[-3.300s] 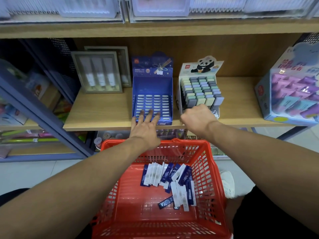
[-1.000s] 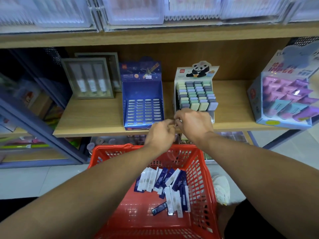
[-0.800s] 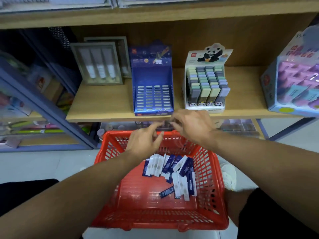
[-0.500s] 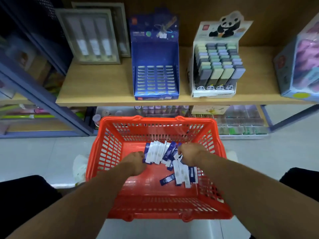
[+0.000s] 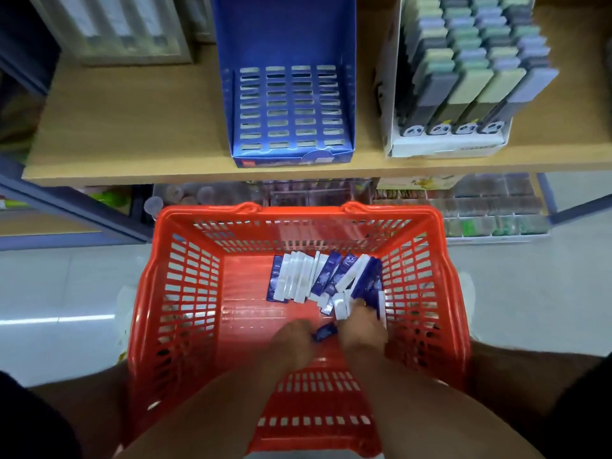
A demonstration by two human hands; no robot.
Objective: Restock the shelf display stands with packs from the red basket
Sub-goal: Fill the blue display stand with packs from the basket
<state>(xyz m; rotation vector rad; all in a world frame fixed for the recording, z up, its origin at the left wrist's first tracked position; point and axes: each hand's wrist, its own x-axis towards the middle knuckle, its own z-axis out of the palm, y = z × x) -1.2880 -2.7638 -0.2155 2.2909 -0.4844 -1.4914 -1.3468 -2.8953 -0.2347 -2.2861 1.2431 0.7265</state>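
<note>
The left grip [image 5: 293, 339] curls its fingers beside a small blue pack [image 5: 324, 332] on the floor of the red basket [image 5: 178, 293]; whether it pinches that pack I cannot tell. The right grip [image 5: 362, 326] is down among the white and blue packs [image 5: 318, 278], fingers hidden, so its hold is unclear too. The packs lie heaped toward the basket's far right corner. Beyond the basket, on the wooden shelf [image 5: 116, 127], stands the blue display stand [image 5: 288, 104], its slots bare, with the panda stand [image 5: 463, 77] just to its right, full of pastel packs.
</note>
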